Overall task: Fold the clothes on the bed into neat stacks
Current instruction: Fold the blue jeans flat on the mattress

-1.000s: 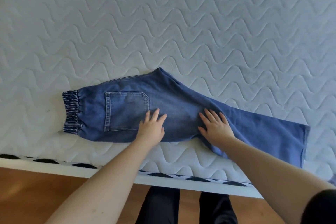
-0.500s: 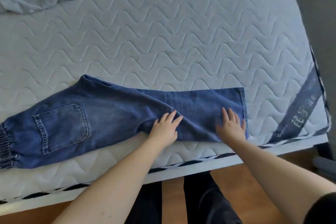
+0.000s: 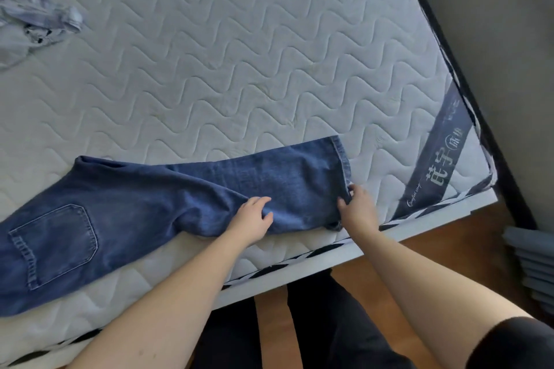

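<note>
Down at the near edge of the mattress you've got your legs in dark trousers standing on the wood floor, right up against the bed. Just past that edge, the blue jeans lie flat along the mattress, folded leg over leg, back pocket facing up toward the mattress's left side and the hem end pointing toward its right corner. Your left hand rests on the lower leg of the jeans with fingers loosely curled, pressing down on the denim, not really gripping it. Your right hand is at the hem, fingers and thumb pinched around the near corner of the cuff. Beyond the hem, on the mattress's right corner, there's a grey-blue brand strip with printed characters. Way over at the far left of the mattress, well apart from the jeans, a crumpled light blue garment sits unfolded. Right of the mattress, a grey wall.
</note>
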### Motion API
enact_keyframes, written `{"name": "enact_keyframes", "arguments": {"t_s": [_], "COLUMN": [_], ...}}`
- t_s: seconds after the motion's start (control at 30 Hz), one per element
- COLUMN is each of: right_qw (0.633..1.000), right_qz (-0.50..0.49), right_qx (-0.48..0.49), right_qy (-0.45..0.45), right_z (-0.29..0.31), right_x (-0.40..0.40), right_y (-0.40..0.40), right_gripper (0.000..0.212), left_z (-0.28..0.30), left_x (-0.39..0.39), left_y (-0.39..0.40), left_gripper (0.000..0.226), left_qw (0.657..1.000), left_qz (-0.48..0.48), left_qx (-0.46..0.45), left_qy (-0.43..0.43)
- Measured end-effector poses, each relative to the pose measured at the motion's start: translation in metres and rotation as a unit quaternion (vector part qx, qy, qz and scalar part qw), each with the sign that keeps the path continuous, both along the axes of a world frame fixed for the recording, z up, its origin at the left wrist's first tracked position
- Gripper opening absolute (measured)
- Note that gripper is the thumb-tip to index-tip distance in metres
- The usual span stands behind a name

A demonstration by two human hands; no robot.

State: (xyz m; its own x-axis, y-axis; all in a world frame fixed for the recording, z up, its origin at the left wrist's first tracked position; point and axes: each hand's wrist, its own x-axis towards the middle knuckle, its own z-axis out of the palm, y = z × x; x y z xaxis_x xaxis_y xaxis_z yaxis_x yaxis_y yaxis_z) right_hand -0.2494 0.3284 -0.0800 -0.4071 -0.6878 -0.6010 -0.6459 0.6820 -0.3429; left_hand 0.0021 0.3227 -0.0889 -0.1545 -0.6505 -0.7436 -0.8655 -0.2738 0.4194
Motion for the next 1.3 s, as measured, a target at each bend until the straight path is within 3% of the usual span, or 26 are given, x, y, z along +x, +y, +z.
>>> {"name": "enact_keyframes", "arguments": {"t_s": [0.07, 0.17, 0.27, 0.37, 0.43, 0.47, 0.53, 0.6, 0.7, 0.83, 0.93, 0.97, 1.03, 1.17, 1.3], "right_qw": [0.998, 0.989, 0.962, 0.929, 0.905, 0.891, 0.865, 0.851, 0.84, 0.855, 0.863, 0.868, 0.882, 0.903, 0.909], "right_qz": [0.033, 0.036, 0.094, 0.084, 0.031, 0.008, -0.015, -0.005, 0.039, 0.098, 0.092, 0.083, 0.082, 0.118, 0.151], "right_qx": [-0.049, -0.119, -0.154, -0.124, -0.084, -0.069, -0.043, -0.021, 0.008, 0.011, -0.006, -0.005, 0.007, 0.045, 0.084], "right_qy": [0.01, -0.08, -0.207, -0.338, -0.417, -0.448, -0.499, -0.525, -0.541, -0.51, -0.497, -0.49, -0.465, -0.41, -0.379], "right_z": [0.01, 0.028, 0.048, 0.071, 0.083, 0.089, 0.098, 0.108, 0.121, 0.124, 0.118, 0.114, 0.103, 0.081, 0.07], "right_x": [0.006, 0.025, 0.055, 0.091, 0.117, 0.13, 0.157, 0.185, 0.235, 0.306, 0.343, 0.353, 0.367, 0.393, 0.412], "right_y": [0.005, 0.006, 0.004, 0.004, 0.003, 0.002, 0.0, -0.002, -0.002, 0.002, 0.005, 0.005, 0.004, 0.004, 0.005], "right_gripper": [0.03, 0.034, 0.032, 0.034, 0.036, 0.036, 0.035, 0.035, 0.031, 0.037, 0.035, 0.034, 0.035, 0.044, 0.049], "left_z": [0.011, 0.032, 0.052, 0.061, 0.071, 0.076, 0.085, 0.094, 0.103, 0.105, 0.105, 0.106, 0.107, 0.105, 0.1], "left_x": [-0.009, -0.028, -0.04, -0.025, -0.001, 0.013, 0.045, 0.076, 0.123, 0.198, 0.262, 0.283, 0.325, 0.382, 0.418], "left_y": [-0.005, -0.015, -0.029, -0.043, -0.045, -0.044, -0.038, -0.032, -0.023, -0.005, 0.009, 0.014, 0.023, 0.043, 0.067], "left_gripper": [0.042, 0.031, 0.046, 0.075, 0.07, 0.061, 0.042, 0.027, 0.028, 0.021, 0.01, 0.014, 0.023, 0.019, 0.023], "left_qw": [0.996, 0.96, 0.853, 0.747, 0.65, 0.625, 0.642, 0.684, 0.756, 0.727, 0.801, 0.808, 0.809, 0.835, 0.8], "left_qz": [0.074, 0.237, 0.418, 0.538, 0.589, 0.599, 0.584, 0.548, 0.53, 0.623, 0.572, 0.559, 0.547, 0.491, 0.515], "left_qx": [-0.006, 0.043, 0.14, 0.23, 0.293, 0.291, 0.262, 0.242, 0.178, 0.077, -0.133, -0.17, -0.213, -0.247, -0.303], "left_qy": [0.041, 0.146, 0.279, 0.314, 0.381, 0.407, 0.422, 0.416, 0.34, 0.279, 0.114, 0.076, 0.042, -0.009, -0.05]}}
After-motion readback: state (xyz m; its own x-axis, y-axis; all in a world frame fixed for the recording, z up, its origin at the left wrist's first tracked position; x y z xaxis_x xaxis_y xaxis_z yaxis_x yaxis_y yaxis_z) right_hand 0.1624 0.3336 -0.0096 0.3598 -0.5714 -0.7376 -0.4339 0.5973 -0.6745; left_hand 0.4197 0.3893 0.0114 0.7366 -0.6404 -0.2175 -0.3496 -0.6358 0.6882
